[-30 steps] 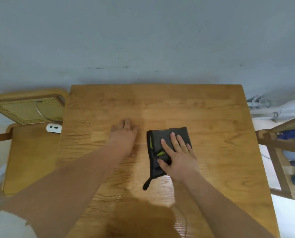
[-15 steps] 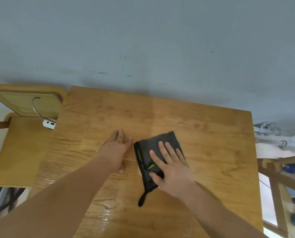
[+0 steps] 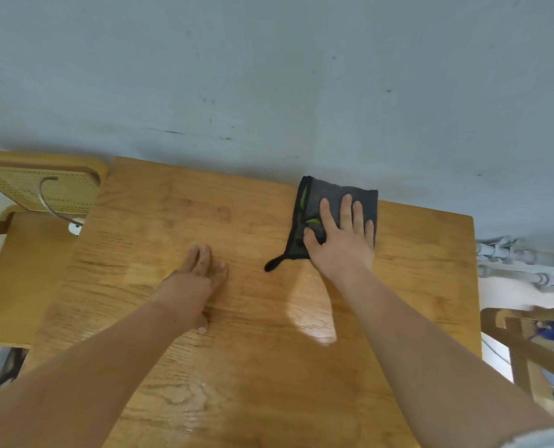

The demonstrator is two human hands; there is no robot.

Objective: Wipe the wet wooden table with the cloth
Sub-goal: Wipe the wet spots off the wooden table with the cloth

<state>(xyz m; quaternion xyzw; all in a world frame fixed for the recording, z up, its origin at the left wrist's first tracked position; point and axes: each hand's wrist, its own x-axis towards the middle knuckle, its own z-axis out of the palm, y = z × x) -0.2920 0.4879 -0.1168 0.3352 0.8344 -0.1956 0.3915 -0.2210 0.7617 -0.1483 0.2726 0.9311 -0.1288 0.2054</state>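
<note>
A folded dark grey cloth (image 3: 330, 192) with green marks and a black loop lies at the far edge of the wooden table (image 3: 159, 221), against the wall. My right hand (image 3: 342, 240) presses flat on it with fingers spread. My left hand (image 3: 193, 282) rests flat on the bare wood to the left, fingers together, holding nothing. A shiny wet patch (image 3: 313, 315) shows just behind the right wrist, and more wet sheen (image 3: 191, 405) glints near the front edge.
A wooden chair with a cane back (image 3: 27, 189) stands close at the table's left side, a white plug and cable (image 3: 75, 226) on it. Another wooden chair (image 3: 534, 350) is at the right. A grey wall (image 3: 269, 76) runs along the table's far edge.
My right hand has pushed the cloth away from me, from the table's middle to its far edge by the wall. My left hand has stayed flat in about the same place.
</note>
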